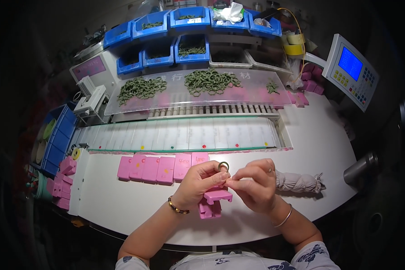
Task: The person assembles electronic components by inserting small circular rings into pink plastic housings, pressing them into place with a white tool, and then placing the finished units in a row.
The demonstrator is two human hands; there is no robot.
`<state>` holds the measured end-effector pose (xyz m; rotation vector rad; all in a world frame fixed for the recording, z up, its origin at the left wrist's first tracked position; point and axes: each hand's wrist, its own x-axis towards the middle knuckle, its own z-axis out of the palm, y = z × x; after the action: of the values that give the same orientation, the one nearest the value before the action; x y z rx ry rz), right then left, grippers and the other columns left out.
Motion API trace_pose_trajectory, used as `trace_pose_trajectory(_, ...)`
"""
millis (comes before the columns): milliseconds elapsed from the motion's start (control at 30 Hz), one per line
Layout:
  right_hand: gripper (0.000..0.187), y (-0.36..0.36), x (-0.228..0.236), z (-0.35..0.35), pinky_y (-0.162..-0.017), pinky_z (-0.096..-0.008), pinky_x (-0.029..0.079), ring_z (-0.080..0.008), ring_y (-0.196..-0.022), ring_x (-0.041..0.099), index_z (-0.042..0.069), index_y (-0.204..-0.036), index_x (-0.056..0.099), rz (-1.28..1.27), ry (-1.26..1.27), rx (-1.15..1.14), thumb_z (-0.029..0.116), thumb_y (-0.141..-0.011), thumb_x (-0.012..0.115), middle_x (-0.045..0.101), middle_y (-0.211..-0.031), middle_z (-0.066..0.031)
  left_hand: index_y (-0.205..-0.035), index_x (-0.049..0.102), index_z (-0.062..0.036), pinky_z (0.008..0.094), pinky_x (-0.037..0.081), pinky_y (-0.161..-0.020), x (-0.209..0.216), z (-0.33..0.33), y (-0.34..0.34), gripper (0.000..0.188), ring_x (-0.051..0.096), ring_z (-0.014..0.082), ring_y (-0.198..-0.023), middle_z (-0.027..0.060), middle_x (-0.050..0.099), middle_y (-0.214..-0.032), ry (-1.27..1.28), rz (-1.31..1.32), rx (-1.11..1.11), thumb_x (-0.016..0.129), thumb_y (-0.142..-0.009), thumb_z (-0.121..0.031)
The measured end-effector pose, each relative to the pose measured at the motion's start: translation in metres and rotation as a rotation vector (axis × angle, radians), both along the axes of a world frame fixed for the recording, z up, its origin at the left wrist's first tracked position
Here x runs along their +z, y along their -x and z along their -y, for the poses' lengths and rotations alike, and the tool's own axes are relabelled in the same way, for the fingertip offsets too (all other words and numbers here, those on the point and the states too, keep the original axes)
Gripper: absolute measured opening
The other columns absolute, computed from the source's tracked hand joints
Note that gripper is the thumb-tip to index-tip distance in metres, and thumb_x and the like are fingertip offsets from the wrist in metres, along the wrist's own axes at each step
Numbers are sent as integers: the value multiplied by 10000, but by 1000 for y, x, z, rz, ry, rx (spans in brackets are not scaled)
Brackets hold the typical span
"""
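left hand (198, 182) grip pinched on green ring (223, 167); right hand (255, 184) grip closed, fingertips touching ring

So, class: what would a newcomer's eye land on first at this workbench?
Probably the two hands at the centre: the left hand pinches a small ring above a pink block, the right hand alongside. Next, the row of pink blocks to their left, and heaps of green rings on the clear shelf behind.

We see bright, even overhead light on the white table (328, 148), soft shadows, dark vignetted corners, and fisheye bending from nine to three o'clock.
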<state>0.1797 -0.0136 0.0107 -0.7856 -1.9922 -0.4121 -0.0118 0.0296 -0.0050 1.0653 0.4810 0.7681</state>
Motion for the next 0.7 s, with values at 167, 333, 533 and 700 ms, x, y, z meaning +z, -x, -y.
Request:
trace_pose_trajectory(167,136,8,-10,-1,-726,-281,431,-153,-792,570,58,-801,655,-774,823,367,-20,-767,761,609,-841,-25,-975,584,-33,245,491,-748,-4,4,-5,78,591,84,-793,21,625,-909,-82,23,152,615,-956,-101)
trace_pose_trajectory(333,127,-6,-20,-7,-783,-264,468,-107,-805,558,21,-947,658,-1366,1515,703,-20,-839,711,630,-946,-43,-1018,611,-19,269,544,-739,-10,-1,-1,81,653,121,-822,51,657,-942,-133,72,252,621,-938,-35)
trace_pose_trajectory(533,355,-5,-9,-7,-890,-310,441,-160,-1131,532,95,-1164,636,-771,1082,253,83,-826,745,609,-1191,-28,-970,675,-14,243,517,-660,-5,4,-7,108,637,108,-741,48,670,-854,-583,-228,470,663,-872,29)
trace_pose_trajectory(700,209,-3,2,-3,-925,-350,444,-215,-1101,550,75,-998,690,-567,798,152,50,-800,750,609,-1111,-67,-969,711,-39,240,466,-552,-6,1,-8,208,593,109,-624,56,634,-778,-1002,-398,557,686,-793,68)
